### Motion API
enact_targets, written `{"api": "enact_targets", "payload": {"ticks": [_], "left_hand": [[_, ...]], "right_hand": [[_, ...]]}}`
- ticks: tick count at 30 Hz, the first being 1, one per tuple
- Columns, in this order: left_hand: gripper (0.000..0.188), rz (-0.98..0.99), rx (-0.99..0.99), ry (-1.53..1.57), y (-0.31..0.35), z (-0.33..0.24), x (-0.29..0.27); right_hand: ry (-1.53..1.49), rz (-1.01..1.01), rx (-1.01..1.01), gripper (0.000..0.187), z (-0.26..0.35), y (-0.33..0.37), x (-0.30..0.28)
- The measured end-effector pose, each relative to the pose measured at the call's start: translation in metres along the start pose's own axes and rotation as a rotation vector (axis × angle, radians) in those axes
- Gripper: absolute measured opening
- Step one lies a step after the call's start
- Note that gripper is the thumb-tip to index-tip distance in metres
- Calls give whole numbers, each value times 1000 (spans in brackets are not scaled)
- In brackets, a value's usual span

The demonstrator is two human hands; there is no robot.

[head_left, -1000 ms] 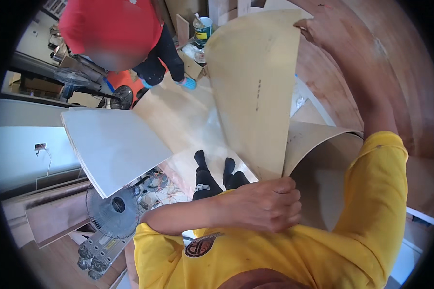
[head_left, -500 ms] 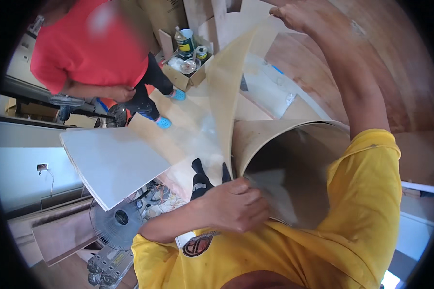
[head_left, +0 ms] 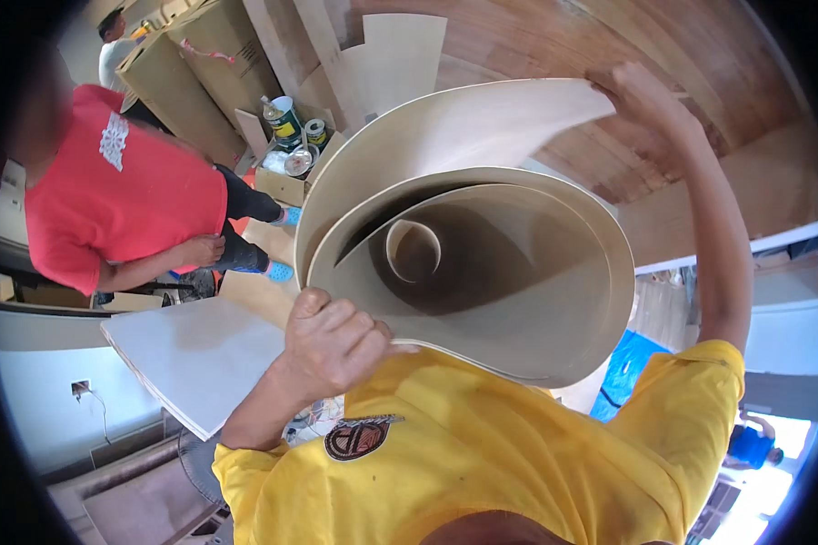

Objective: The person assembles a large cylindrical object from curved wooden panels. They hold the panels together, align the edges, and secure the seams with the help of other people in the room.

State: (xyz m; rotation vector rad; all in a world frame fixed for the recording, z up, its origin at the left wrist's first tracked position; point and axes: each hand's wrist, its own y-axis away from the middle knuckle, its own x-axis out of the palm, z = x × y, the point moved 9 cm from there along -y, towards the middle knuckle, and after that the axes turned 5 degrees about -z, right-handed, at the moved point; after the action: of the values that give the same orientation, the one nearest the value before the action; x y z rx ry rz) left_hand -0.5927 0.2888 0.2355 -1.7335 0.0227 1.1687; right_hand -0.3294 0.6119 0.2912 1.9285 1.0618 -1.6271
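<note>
Before me stands a large roll of thin, bendable plywood (head_left: 541, 331), its open end facing up, with a small curl showing deep inside. My left hand (head_left: 332, 345) is closed over the roll's near left edge, against my yellow shirt. Up and to the right, my right hand (head_left: 641, 95) grips the loose outer end of the plywood, whose wide flap (head_left: 463, 113) curves around the far side of the roll. The fingertips of both hands are partly hidden.
A person in a red shirt (head_left: 132, 195) stands at the left. Near them are a flat pale board stack (head_left: 204, 350) and an open carton (head_left: 282, 186) with cans. Tall cardboard boxes (head_left: 218, 77) stand behind. Another person in blue (head_left: 753, 445) appears at the far right.
The loose flap has swung from upright to curving around the roll. My right hand has moved right and down with its edge; my left hand has shifted left. The view has turned too.
</note>
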Motion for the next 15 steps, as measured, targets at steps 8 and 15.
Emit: {"api": "enact_targets", "payload": {"ticks": [8, 15], "left_hand": [[41, 19, -2, 19, 30, 34, -24], [43, 30, 72, 107, 10, 87, 10]], "right_hand": [[-194, -75, 197, 10, 108, 84, -51], [-397, -21, 312, 25, 127, 69, 0]]}}
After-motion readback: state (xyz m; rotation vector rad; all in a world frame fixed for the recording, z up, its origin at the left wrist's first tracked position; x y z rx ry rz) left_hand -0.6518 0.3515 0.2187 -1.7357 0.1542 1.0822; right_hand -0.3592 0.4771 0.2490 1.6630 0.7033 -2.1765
